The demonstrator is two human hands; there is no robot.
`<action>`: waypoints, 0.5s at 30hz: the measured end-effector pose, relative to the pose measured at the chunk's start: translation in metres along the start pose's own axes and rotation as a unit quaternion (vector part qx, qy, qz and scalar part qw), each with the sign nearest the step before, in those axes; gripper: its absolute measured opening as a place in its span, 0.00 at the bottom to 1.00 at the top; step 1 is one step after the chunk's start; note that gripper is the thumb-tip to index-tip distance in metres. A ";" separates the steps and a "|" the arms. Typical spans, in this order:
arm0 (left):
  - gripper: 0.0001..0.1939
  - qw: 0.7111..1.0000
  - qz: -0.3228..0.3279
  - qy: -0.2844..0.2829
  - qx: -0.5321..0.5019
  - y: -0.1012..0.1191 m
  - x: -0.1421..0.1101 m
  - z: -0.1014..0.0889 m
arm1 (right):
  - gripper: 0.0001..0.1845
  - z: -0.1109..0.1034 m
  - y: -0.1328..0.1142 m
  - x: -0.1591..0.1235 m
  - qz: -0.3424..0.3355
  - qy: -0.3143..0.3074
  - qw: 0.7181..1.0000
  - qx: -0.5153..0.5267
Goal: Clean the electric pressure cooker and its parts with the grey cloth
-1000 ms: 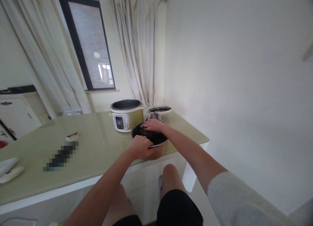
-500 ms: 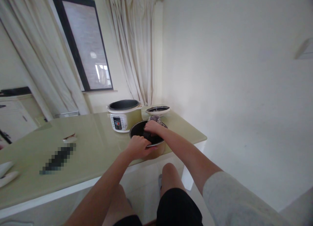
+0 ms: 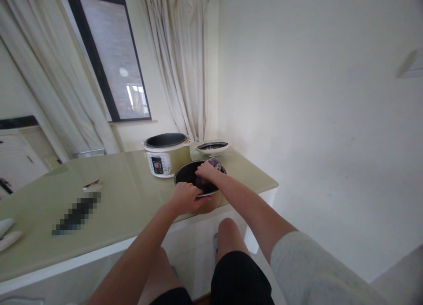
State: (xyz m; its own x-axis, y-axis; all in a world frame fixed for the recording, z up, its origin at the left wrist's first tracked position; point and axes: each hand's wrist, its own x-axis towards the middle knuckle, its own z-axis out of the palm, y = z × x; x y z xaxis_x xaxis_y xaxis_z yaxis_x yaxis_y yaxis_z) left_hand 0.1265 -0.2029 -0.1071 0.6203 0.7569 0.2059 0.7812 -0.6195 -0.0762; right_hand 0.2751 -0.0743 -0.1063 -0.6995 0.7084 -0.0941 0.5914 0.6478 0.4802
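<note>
A dark-lined inner pot (image 3: 214, 203) sits near the table's front edge, its outside tan. My left hand (image 3: 187, 196) is closed on the near rim, thumb over the edge and fingers along the outer wall. Inside the pot, my right hand (image 3: 206, 171) grips a crumpled dark patterned cloth (image 3: 214, 163), which bulges out behind the knuckles. The fingertips and the lower part of the cloth are hidden in the pot. Just behind stands a white and green electric cooker (image 3: 180, 159) with a control panel, its top uncovered.
A round lid (image 3: 213, 151) lies upturned behind the pot, by the wall. To the left on the green table (image 3: 125, 195) are a small white item (image 3: 93, 187), a dark pixelated object (image 3: 76, 213) and white curved pieces (image 3: 11, 240). The table's right corner (image 3: 276, 184) is near the wall.
My right hand has shifted slightly within the pot, and the cloth sits a little differently around it. The left hand keeps its hold on the rim. The view has moved slightly.
</note>
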 end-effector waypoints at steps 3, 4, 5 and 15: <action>0.37 1.000 -0.002 -0.003 0.005 0.000 0.000 0.000 | 0.17 0.000 -0.001 0.000 0.012 -0.006 1.000 0.007; 0.37 1.000 -0.002 -0.003 0.008 0.000 0.000 0.000 | 0.17 0.000 -0.001 0.000 0.016 -0.007 1.000 0.009; 0.37 1.000 -0.002 -0.002 0.010 0.000 0.000 0.000 | 0.17 0.000 -0.002 0.000 0.020 -0.009 1.000 0.012; 0.37 1.000 -0.004 -0.004 0.014 0.001 0.000 0.000 | 0.17 0.002 -0.006 -0.003 0.064 -0.032 0.997 0.039</action>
State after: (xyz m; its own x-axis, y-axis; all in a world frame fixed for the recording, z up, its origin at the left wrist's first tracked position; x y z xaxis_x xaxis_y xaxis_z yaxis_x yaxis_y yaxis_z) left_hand 0.1272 -0.2030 -0.1074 0.6144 0.7635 0.1988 0.7878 -0.6075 -0.1013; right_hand 0.2743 -0.0795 -0.1103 -0.5902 0.8018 -0.0937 0.7055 0.5687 0.4230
